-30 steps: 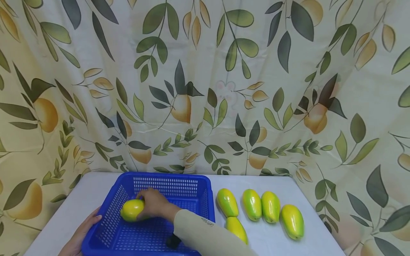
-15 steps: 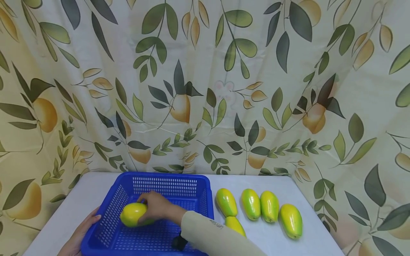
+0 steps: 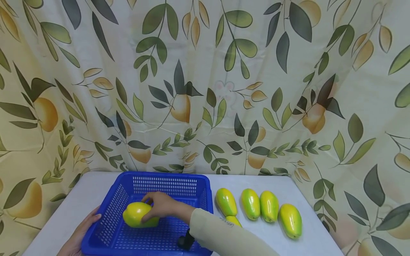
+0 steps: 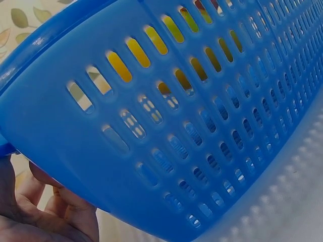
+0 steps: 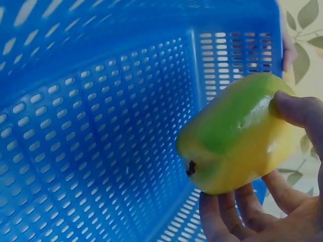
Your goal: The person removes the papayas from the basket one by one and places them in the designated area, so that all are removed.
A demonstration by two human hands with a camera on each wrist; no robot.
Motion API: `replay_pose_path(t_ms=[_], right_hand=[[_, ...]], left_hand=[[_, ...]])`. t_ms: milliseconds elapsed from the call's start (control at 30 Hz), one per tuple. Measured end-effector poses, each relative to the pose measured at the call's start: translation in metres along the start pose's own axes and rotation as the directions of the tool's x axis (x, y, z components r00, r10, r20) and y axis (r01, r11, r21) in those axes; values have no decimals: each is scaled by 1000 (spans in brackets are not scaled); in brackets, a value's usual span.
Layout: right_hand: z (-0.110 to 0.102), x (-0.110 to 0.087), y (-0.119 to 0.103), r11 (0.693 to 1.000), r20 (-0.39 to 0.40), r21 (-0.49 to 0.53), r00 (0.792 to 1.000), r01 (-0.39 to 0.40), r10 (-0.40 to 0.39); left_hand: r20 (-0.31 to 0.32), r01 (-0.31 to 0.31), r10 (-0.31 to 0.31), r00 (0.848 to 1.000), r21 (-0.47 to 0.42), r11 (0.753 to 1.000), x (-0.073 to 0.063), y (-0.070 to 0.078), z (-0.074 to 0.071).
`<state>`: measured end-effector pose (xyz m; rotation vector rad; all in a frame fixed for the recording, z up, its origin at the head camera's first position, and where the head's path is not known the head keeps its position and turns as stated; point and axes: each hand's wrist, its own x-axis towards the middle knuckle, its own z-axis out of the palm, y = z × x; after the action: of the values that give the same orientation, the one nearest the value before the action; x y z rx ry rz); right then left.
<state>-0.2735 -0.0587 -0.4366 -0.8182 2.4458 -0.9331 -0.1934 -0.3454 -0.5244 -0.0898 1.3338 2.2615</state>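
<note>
A yellow-green papaya (image 3: 137, 214) is inside the blue plastic basket (image 3: 96, 234), held by my right hand (image 3: 163, 205). In the right wrist view the thumb lies on one side of the papaya (image 5: 227, 131) and the fingers curl round the other; its dark stem end faces the camera. Whether the papaya touches the basket floor cannot be told. My left hand (image 3: 81, 233) grips the basket's left side near the rim. In the left wrist view its curled fingers (image 4: 70, 206) show at the basket edge, and yellow shows through the slots.
Several more papayas (image 3: 290, 221) lie on the white table (image 3: 262, 241) right of the basket. My right sleeve (image 3: 230, 231) partly covers the nearest one. A black device (image 3: 185, 241) hangs under the right wrist. A leaf-patterned curtain (image 3: 205, 89) stands behind the table.
My right hand and the papaya have shifted slightly right and towards me inside the basket. The sleeve now covers more of the nearest loose papaya. My left hand stays put.
</note>
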Motion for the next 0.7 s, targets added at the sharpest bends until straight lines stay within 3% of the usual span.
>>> replay_pose_path(t_ms=[467,700], right_hand=[[-9,-18,-7,984,30,161,997,-74,70],[-11,-25,-3,949,68,287,991,-129,114]], left_hand=[[-7,4,-4,1000,-6,1000,-1,0,1],[-29,19,-19,999,-2,1000,-1,0,1]])
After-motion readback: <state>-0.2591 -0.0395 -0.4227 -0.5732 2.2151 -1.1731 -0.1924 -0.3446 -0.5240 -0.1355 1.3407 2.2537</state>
